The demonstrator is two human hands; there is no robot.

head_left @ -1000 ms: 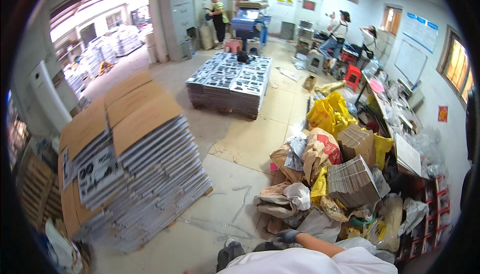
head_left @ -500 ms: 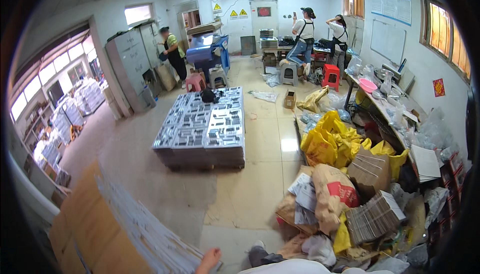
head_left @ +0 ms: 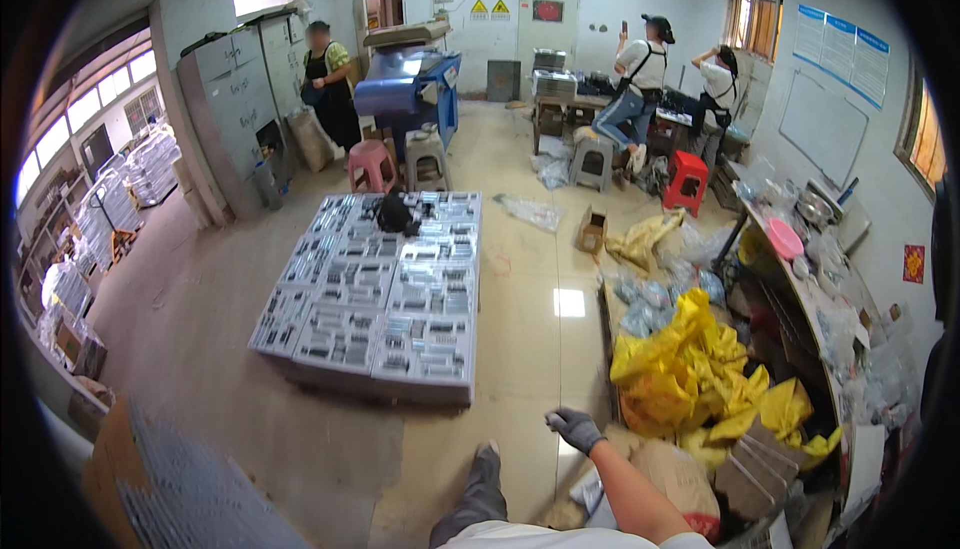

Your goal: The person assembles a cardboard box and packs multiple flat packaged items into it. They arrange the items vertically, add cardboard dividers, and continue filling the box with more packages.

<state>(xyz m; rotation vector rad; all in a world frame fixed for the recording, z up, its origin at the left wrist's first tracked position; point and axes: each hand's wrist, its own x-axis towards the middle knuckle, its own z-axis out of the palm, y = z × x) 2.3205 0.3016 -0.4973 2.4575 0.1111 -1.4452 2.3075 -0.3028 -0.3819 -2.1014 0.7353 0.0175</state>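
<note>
My right hand (head_left: 575,429), in a grey glove, reaches out over the tiled floor in front of me, its forearm coming in from the lower right. Its fingers are curled together and I see nothing in them. It is nearest to a brown paper sack (head_left: 668,479) and a heap of yellow sacks (head_left: 690,369). My left hand is out of the picture. Ahead to the left stands a low, wide stack of trays (head_left: 375,294) filled with small dark and silvery parts, with a black item (head_left: 397,214) lying on top.
Brown and grey sheets (head_left: 190,489) stand at lower left. A tied cardboard bundle (head_left: 760,459) lies right, beside a cluttered bench (head_left: 790,269). Beyond are a red stool (head_left: 686,183), a pink stool (head_left: 372,166) and a blue machine (head_left: 405,99). Three people are at the back.
My view has moved forward, so the tray stack is nearer. My gloved right hand has come into view; the bare hand low by the sheets has left it.
</note>
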